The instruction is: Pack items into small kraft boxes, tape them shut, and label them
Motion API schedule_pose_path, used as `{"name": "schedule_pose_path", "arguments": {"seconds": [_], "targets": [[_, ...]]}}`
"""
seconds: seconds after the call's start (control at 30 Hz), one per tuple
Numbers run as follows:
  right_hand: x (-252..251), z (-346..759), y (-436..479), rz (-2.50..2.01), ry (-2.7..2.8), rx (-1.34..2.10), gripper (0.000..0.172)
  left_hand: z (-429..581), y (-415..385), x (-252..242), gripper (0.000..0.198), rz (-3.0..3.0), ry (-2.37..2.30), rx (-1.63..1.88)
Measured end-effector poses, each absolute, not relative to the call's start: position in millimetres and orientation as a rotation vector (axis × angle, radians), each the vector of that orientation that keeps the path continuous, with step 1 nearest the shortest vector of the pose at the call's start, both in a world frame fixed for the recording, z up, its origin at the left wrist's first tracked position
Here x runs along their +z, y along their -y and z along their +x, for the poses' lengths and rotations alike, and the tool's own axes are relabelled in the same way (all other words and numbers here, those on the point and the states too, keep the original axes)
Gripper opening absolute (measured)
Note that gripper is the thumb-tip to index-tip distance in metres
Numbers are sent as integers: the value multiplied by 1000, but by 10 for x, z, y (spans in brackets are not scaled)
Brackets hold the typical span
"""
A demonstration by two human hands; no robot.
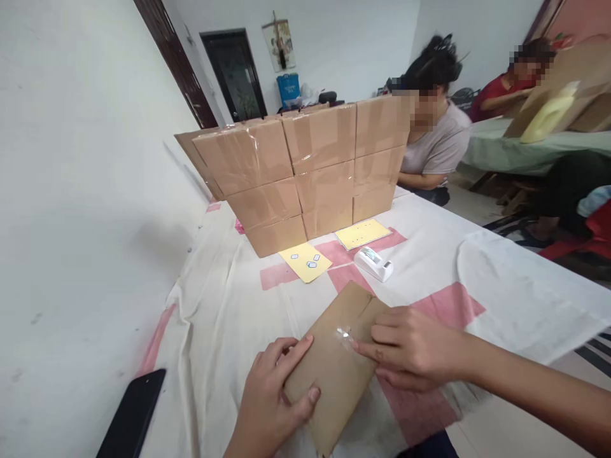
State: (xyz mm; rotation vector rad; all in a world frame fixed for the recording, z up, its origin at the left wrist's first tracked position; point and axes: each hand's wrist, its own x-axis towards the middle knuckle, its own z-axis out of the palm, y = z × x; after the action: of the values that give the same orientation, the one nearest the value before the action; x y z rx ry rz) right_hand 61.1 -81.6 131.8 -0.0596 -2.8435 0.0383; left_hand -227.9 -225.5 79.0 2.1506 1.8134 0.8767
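A flat piece of brown cardboard (329, 375) is in front of me, tilted corner-up over the cloth. My left hand (277, 388) grips its left edge, thumb and index fingertip resting on the upper face. My right hand (410, 346) is at the opposite edge, fingers mostly curled, with the index fingertip against a small shiny strip of clear tape (344, 335). The underside of the cardboard is hidden. Beyond it lie a yellow card (305, 264) with small drawn shapes, another yellow card (363, 234) with small marks, and a white tape dispenser (373, 264).
A taped cardboard partition (324, 165) stands across the white and pink tablecloth (229, 331). A black phone (133, 413) lies at the left, near the wall. Behind the partition sits a person (443, 140); another person (506, 89) is at a table with a yellow bottle (548, 114).
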Motion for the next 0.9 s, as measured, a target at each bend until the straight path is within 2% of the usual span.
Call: {"name": "schedule_pose_path", "arguments": {"seconds": [0.17,0.3,0.47,0.57,0.67,0.77,0.83,0.9], "targets": [[1187,514,932,-156,2628,-39,36,-2440,2075,689,58,2005,-1560,1043],[1134,316,1004,-293,2547,-67,29,-2717,1659,603,57,1837,-1095,1249],[1069,42,1079,-396,2459,-141,28,-2871,1232,348,76,1566,-970,1391],[1204,28,1010,-361,2460,2,21,-2805,1206,132,82,1384,-940,1487],[1460,71,699,-472,2354,97,15,-2797,1242,-30,80,1286,-935,1449],[1581,-53,127,-842,2221,122,22,-2869,1243,-68,76,1239,-932,1392],[1481,-263,-309,-981,2250,291,28,-2909,1229,-48,76,1220,-915,1376],[1258,-512,-703,-1079,2297,426,27,-2922,1219,-25,75,1212,-892,1363]]}}
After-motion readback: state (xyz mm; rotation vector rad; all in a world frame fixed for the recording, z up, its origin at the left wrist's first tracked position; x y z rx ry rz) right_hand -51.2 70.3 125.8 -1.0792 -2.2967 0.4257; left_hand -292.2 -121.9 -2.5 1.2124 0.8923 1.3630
